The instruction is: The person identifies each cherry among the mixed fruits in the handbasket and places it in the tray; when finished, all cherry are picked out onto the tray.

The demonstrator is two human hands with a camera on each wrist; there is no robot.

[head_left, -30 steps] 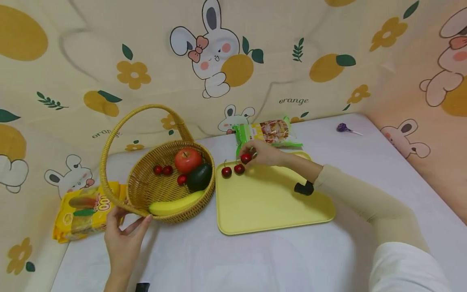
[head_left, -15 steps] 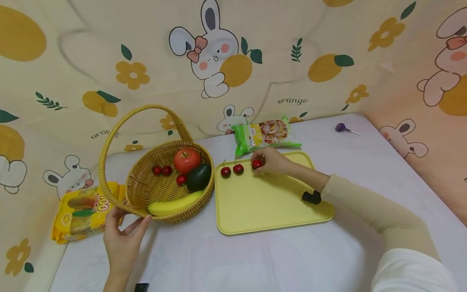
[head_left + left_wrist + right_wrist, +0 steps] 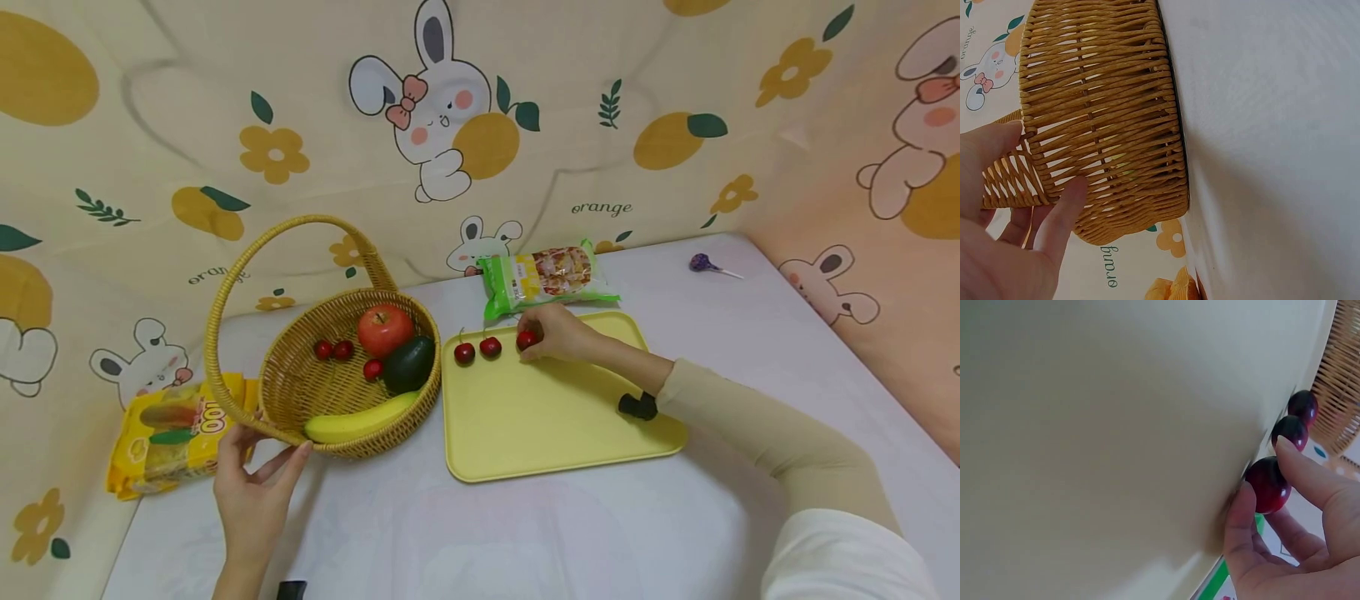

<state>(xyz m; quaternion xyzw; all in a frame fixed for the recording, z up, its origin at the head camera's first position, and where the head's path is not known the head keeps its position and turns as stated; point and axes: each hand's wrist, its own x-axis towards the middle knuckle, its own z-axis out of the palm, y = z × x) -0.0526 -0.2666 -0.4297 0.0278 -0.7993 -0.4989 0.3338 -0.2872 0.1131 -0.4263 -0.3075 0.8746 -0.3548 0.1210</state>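
My right hand (image 3: 561, 335) pinches a dark red cherry (image 3: 1267, 485) between thumb and fingers, low over the back of the yellow tray (image 3: 525, 433). To its left on the tray, two more cherries with stems stand in a row, the nearer one (image 3: 491, 347) and the outer one (image 3: 464, 354). My left hand (image 3: 255, 492) grips the rim of the wicker basket (image 3: 1104, 119) at the foot of its tall handle. Inside the basket are a red apple (image 3: 385, 330), a dark green avocado (image 3: 408, 364), a banana (image 3: 362, 419) and several small red cherries (image 3: 343, 350).
A green-and-clear snack bag (image 3: 555, 277) lies behind the tray. Left of the basket is a yellow snack package (image 3: 168, 437). A purple lollipop (image 3: 702, 262) lies at the back right. Printed cloth (image 3: 315, 100) rises behind the white table (image 3: 480, 542).
My right hand has moved right and slightly down with its cherry, away from the two on the tray, then stayed nearly still. My left hand keeps its place on the basket.
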